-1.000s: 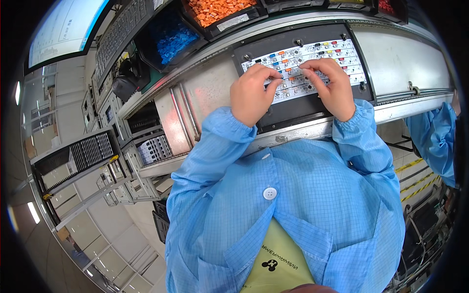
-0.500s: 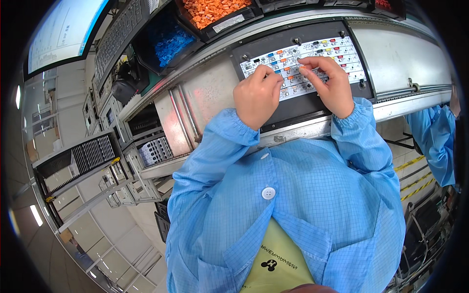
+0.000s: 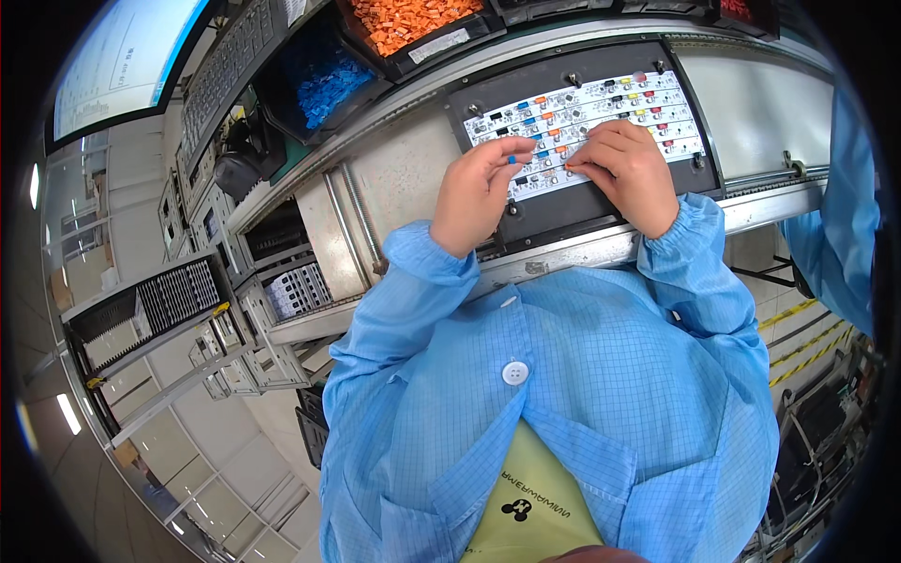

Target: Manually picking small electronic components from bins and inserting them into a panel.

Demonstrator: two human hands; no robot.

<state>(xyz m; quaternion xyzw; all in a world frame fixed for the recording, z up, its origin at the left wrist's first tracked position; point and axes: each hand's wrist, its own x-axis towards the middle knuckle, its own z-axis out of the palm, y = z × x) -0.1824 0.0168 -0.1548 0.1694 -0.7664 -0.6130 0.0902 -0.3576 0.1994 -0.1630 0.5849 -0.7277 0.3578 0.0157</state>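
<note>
A white circuit board panel (image 3: 608,117) lies in a black fixture (image 3: 554,218), with rows of small blue, orange, black, yellow and red parts across it. Over its left side, my left hand (image 3: 472,195) pinches a small blue connector (image 3: 512,160) between thumb and forefinger. My right hand (image 3: 631,178) is closed in a pinch at the lower middle of the panel. A bit of a small orange connector (image 3: 569,167) shows at its fingertips, mostly hidden by them.
Beyond the rail stand a bin of blue parts (image 3: 330,91) and a bin of orange parts (image 3: 413,23). A keyboard (image 3: 230,70) and a monitor (image 3: 122,66) are at the far left. A co-worker's blue sleeve (image 3: 845,225) reaches in at the right edge.
My right hand has come down the panel to a nearer row. My left hand has shifted slightly left and nearer, and its blue connector now shows. The co-worker's sleeve has moved over the bench.
</note>
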